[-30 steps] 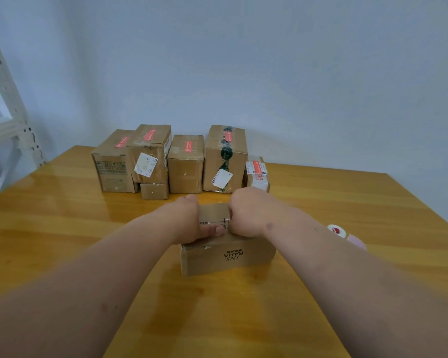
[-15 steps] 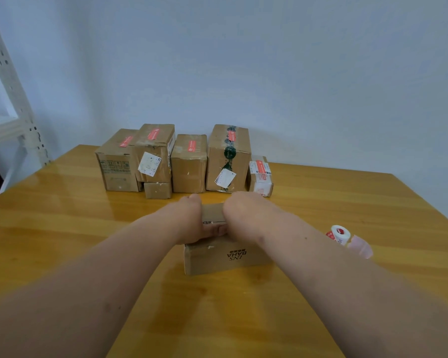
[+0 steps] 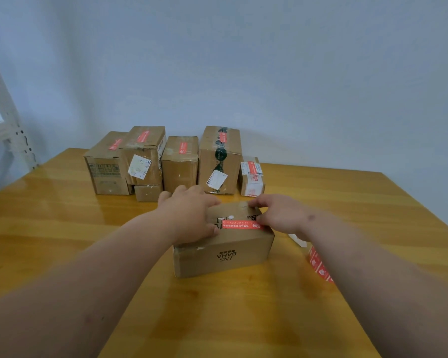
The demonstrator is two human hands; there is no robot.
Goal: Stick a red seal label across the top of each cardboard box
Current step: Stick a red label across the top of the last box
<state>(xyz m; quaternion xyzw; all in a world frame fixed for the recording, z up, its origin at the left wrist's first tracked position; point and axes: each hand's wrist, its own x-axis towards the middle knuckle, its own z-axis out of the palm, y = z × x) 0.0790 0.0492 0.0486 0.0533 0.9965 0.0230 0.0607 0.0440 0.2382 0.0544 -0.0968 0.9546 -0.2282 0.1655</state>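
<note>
Where both hands meet: cardboard box (image 3: 225, 251), table (image 3: 62, 228) centre; red seal label (image 3: 241, 225) atop, long axis left-right. Left hand (image 3: 189, 218) flat, pressing; right hand (image 3: 277, 215) apparently loosely spread on the label's end.

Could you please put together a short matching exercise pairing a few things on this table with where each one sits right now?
Things:
1. red seal label
2. left hand
3. label roll
4. box with green tape

Places:
A. in the back row by the wall
B. on the table to the right of the near box
C. flat across the near box's top
D. resting on the left part of the near box's top

Pairs: 1-C, 2-D, 3-B, 4-A
</note>
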